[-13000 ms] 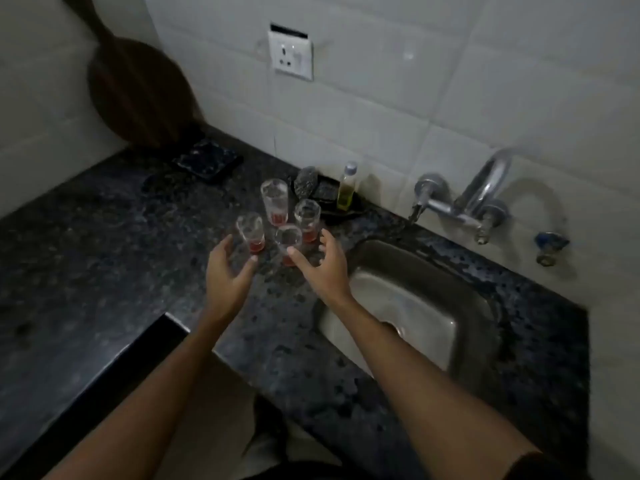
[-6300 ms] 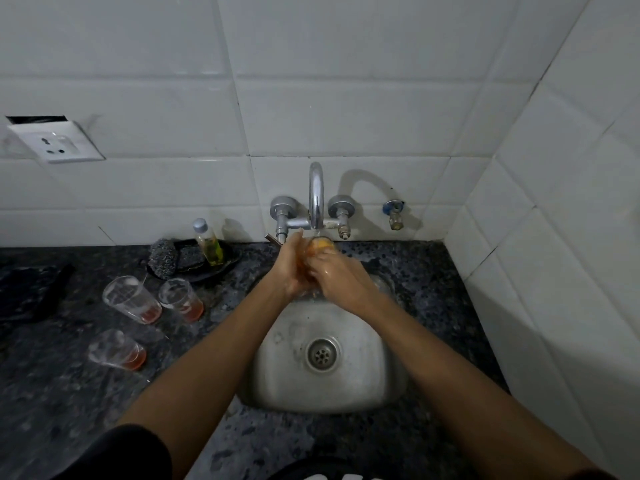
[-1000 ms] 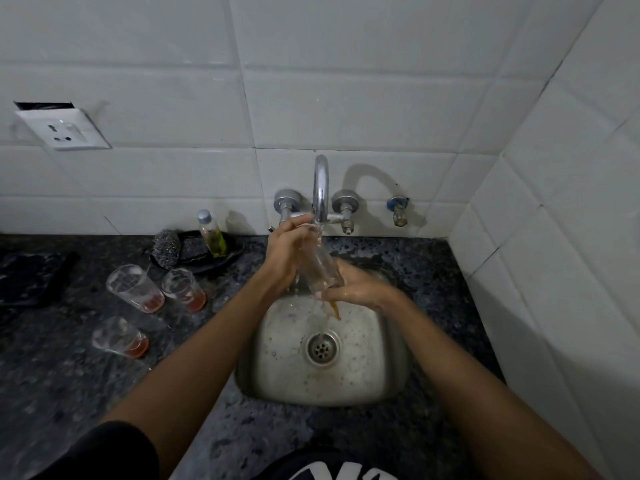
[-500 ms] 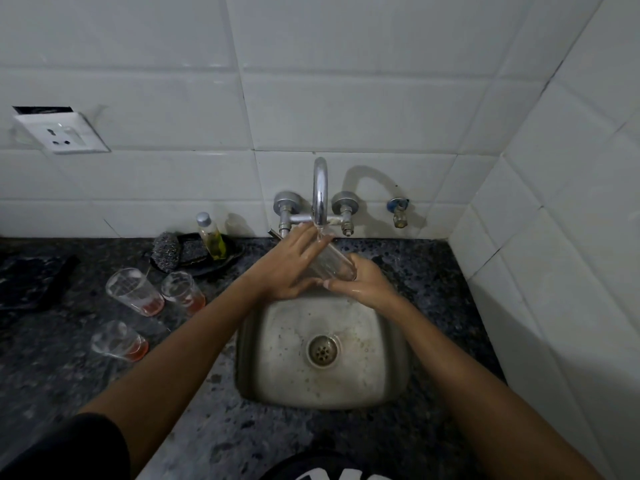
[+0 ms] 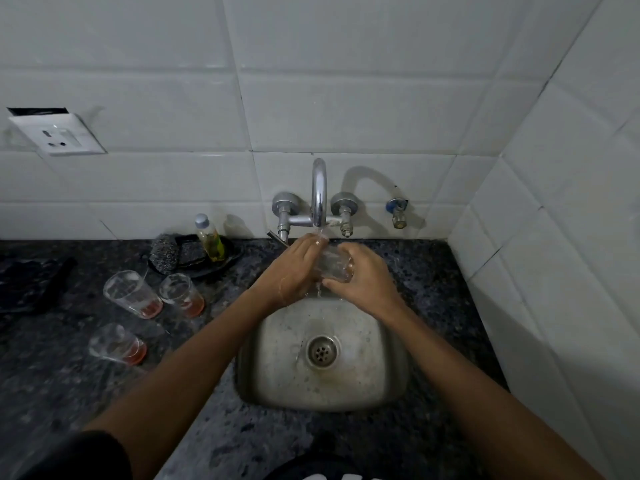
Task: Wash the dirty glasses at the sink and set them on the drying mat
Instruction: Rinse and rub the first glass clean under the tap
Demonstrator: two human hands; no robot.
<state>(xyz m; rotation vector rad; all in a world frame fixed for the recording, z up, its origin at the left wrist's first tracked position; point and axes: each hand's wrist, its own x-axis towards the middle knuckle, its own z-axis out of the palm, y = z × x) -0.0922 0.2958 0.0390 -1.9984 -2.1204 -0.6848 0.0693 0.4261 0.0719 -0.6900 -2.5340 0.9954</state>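
A small clear glass (image 5: 333,266) lies on its side under the running tap (image 5: 318,192), above the steel sink (image 5: 277,375). My left hand (image 5: 294,268) and my right hand (image 5: 363,275) both wrap around it, and water runs off into the basin. On the dark counter to the left stand three glasses with red dregs: a tall one (image 5: 131,294), one beside it (image 5: 181,294), and a nearer one (image 5: 116,344). A dark mat (image 5: 31,282) lies at the far left edge.
A black dish (image 5: 228,261) behind the glasses holds a steel scrubber (image 5: 165,252) and a small bottle of yellow liquid (image 5: 209,239). A wall socket (image 5: 57,133) is at upper left. White tiled walls close the back and right. A small valve (image 5: 397,211) sits right of the tap.
The glass has gone from tilted and draining into the sink to lying sideways under the stream, with both hands closed more tightly around it. The counter glasses have not moved.
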